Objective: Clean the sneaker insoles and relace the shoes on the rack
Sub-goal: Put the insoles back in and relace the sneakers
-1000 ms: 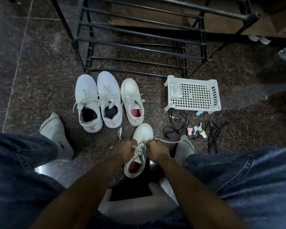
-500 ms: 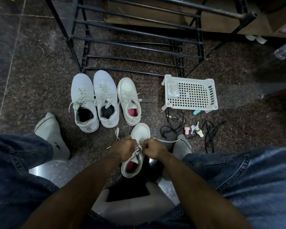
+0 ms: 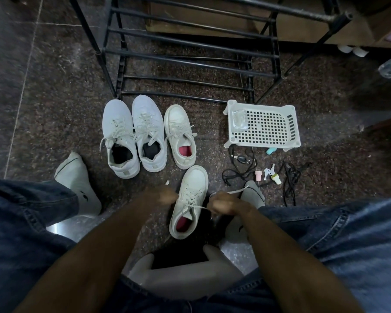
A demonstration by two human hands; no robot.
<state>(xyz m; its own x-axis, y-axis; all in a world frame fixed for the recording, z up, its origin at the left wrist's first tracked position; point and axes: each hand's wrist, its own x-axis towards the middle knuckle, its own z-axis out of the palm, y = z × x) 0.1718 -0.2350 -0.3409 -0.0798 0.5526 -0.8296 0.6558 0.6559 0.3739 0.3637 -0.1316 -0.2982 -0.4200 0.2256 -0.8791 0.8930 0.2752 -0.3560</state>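
A white sneaker with a pink insole (image 3: 191, 202) lies on the floor between my feet, toe pointing away. My right hand (image 3: 224, 203) grips a white lace end, drawn taut out to the shoe's right. My left hand (image 3: 161, 196) is blurred at the shoe's left side, and the other lace end (image 3: 167, 182) sticks up beside it. Its partner sneaker (image 3: 180, 136) stands farther off, laced, next to a pair of white sneakers with dark insides (image 3: 133, 136). The black metal shoe rack (image 3: 190, 57) stands behind them.
A white perforated plastic basket (image 3: 263, 126) lies upside down at right. Black laces (image 3: 290, 179), a key ring (image 3: 242, 159) and small bottles (image 3: 275, 178) are scattered in front of it. My socked feet (image 3: 79, 184) flank the shoe. A grey stool edge (image 3: 183, 279) shows below.
My hands have moved apart from over the shoe's tongue. The right hand has pulled its lace end out to the right, and the laced front of the shoe now shows.
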